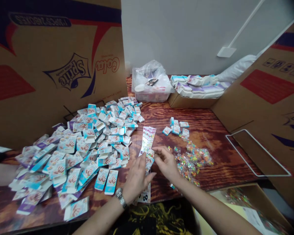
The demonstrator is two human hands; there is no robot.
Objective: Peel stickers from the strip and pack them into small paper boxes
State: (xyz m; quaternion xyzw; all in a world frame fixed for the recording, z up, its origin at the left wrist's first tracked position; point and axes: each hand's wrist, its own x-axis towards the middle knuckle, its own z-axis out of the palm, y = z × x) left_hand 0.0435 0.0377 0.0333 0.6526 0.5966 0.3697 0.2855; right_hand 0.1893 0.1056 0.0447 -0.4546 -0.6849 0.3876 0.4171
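Observation:
A small printed cardboard box (pixel 149 162), white and blue with a hand picture, is between my two hands above the table's front part. My left hand (pixel 137 178), with a watch on the wrist, grips its left side. The fingers of my right hand (pixel 167 164) are bent and closed at the box's upper end, by its flap; anything small inside them is hidden. Under and beyond the hands lie sticker sheets (pixel 148 137) with rows of small coloured pictures. Two flat printed boxes (pixel 111 182) lie left of my left hand.
A big heap of similar boxes (pixel 88 143) covers the left side. Right of my hands lie clear packets of colourful bits (pixel 193 158) and several boxes (pixel 175 127). Large cartons (pixel 71 42) flank the table. A plastic tub (pixel 152 94) stands behind. Another person's arm (pixel 1 174) shows at left.

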